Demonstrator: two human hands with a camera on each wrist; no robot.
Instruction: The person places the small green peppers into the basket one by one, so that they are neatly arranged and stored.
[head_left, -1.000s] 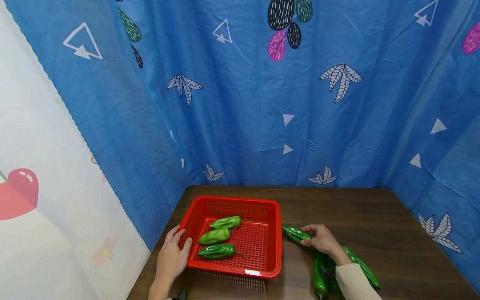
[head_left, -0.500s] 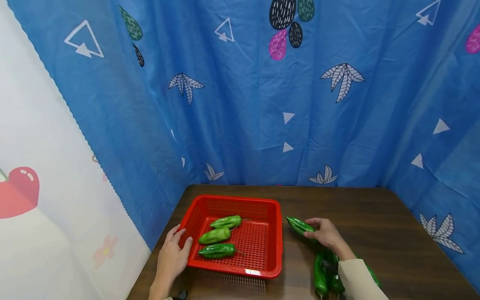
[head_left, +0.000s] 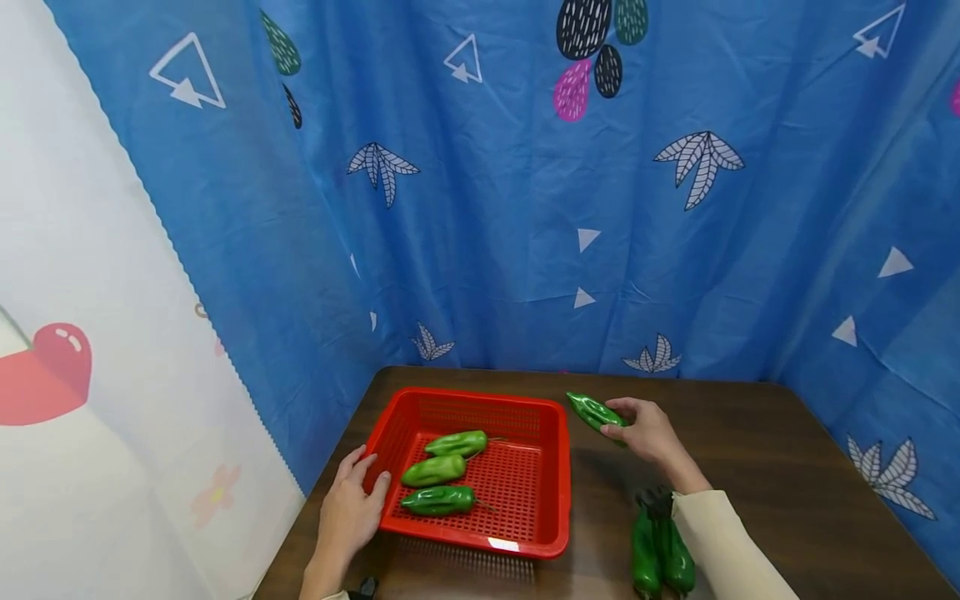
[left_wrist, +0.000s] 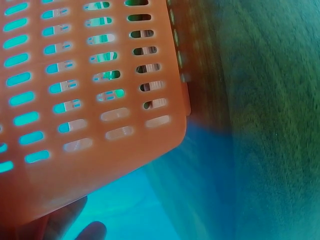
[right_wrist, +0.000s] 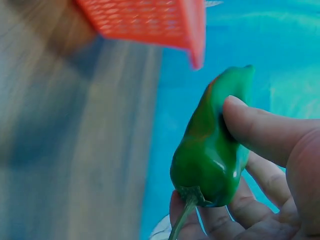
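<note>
A red perforated basket [head_left: 555,500] holds three green peppers: one at the back [head_left: 456,443], a lighter one in the middle [head_left: 433,471] and a darker one in front [head_left: 437,501]. My left hand [head_left: 348,512], fingers relaxed and spread, rests at its left rim; in the left wrist view fingertips [left_wrist: 93,231] show beyond the basket's edge. Right of the basket, my right hand [head_left: 651,433] pinches a dark green pepper [head_left: 590,411] between thumb and fingers. The right wrist view shows this pepper [right_wrist: 205,165] with its stem pointing down.
More dark green peppers [head_left: 647,554] lie on the brown table [head_left: 780,492] at the front right, partly hidden by the right sleeve [head_left: 723,542]. A blue patterned curtain [head_left: 510,208] hangs behind the table, and a white one [head_left: 127,467] on the left.
My right hand has carried its pepper up and away from the others, toward the back of the table. The left hand stays at the basket's rim. The head view has shifted slightly.
</note>
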